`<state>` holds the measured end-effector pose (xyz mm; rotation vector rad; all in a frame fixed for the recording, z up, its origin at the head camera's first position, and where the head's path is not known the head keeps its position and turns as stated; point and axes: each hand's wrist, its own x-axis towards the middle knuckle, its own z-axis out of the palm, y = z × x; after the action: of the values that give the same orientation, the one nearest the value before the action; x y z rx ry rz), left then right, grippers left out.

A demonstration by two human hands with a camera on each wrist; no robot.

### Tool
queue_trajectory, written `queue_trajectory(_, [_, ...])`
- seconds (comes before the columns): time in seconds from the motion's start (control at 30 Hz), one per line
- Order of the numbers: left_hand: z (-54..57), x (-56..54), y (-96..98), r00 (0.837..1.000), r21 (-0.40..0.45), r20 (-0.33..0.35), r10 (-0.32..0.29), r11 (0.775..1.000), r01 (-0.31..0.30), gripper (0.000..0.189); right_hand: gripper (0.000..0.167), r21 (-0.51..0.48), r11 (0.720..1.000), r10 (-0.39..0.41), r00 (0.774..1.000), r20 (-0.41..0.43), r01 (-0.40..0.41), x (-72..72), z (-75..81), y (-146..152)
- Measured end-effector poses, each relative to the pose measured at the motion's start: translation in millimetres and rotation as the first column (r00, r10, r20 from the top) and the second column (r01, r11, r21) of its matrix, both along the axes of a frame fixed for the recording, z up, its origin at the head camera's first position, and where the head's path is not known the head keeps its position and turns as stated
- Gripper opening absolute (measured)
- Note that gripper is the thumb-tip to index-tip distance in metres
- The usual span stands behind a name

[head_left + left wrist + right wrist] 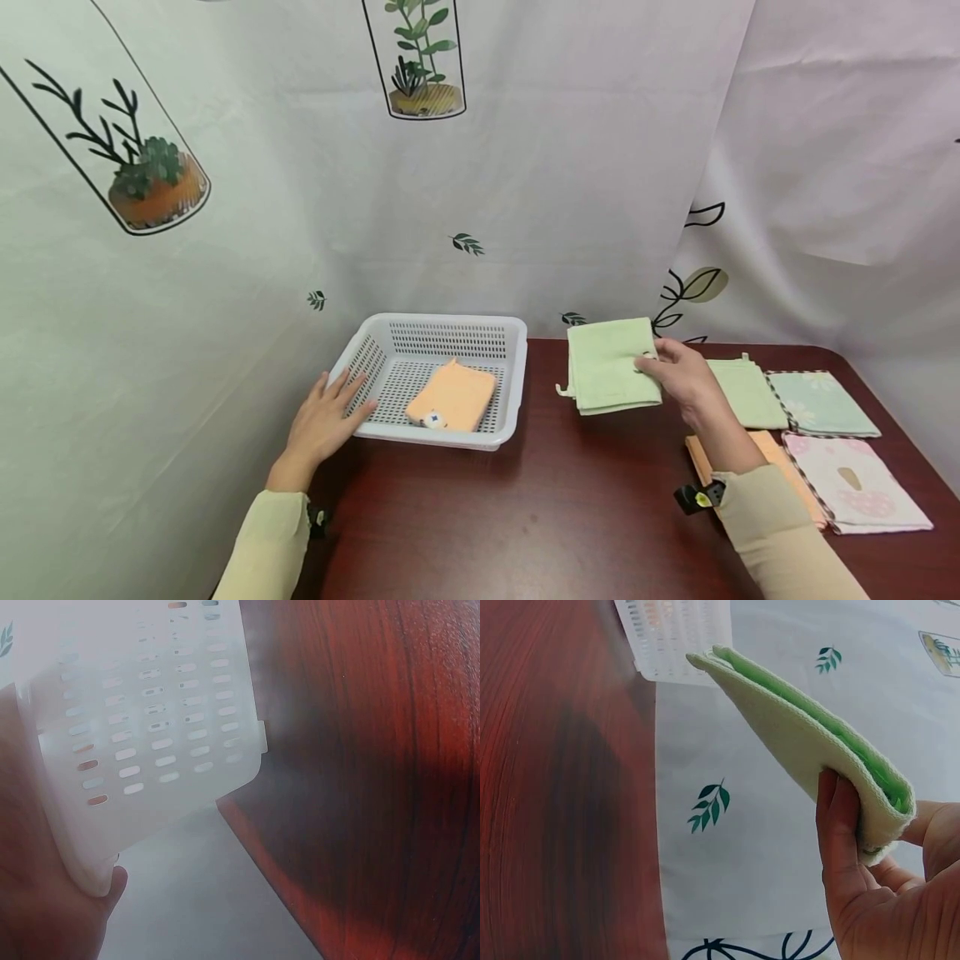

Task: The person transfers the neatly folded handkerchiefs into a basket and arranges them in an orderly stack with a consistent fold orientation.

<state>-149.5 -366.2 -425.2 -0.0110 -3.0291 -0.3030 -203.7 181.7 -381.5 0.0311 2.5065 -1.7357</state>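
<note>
My right hand [684,379] pinches a folded light-green towel [609,367] by its right edge, thumb on the near face and fingers behind. The right wrist view shows the folded towel [802,727] edge-on, its layers gripped between thumb and fingers. A white plastic basket [450,321] with slotted walls stands left of it. Inside the basket lies a folded orange towel [453,396] with a small round animal-face patch. My left hand [326,421] rests on the basket's left rim, fingers spread. In the left wrist view the basket wall [150,742] fills the upper left.
Folded towels lie at the table's right: a green one [742,392], a pale blue one [821,402], a pink-and-white one [855,483] and an orange one [798,483], partly under my right forearm. A white patterned cloth [600,167] hangs behind the dark red table [525,533].
</note>
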Motion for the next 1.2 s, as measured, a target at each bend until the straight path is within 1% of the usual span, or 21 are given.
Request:
queue_trajectory(0.1, [-0.1,0.1,0.2,1.0,0.002,0.001,0.001,1.0,-0.001,0.082,0.053,-0.008,1.0,-0.001,1.0,-0.01,0.001,0.6,0.2,-2])
queue_trajectory(0.33, [0.0,2.1,1.9,1.0,0.01,-0.011,0.006,1.0,-0.006,0.08,0.047,-0.067,0.998,0.006,1.0,-0.027,-0.008,1.5,0.9,-5])
queue_trajectory(0.67, [-1.2,3.7,2.4,1.0,0.023,-0.024,0.006,1.0,-0.006,0.079,0.049,-0.056,0.998,0.005,1.0,-0.01,-0.006,1.5,4.5,-13])
queue_trajectory(0.87, [-1.3,2.2,0.6,1.0,0.013,-0.013,0.008,1.0,-0.008,0.079,0.046,-0.079,0.997,0.001,1.0,-0.031,-0.003,-0.8,8.4,-17])
queue_trajectory(1.2, [-1.5,1.3,-0.3,1.0,0.003,-0.018,-0.003,1.0,0.003,0.078,0.046,-0.092,0.996,0.008,0.999,-0.047,-0.012,-1.7,12.2,-26])
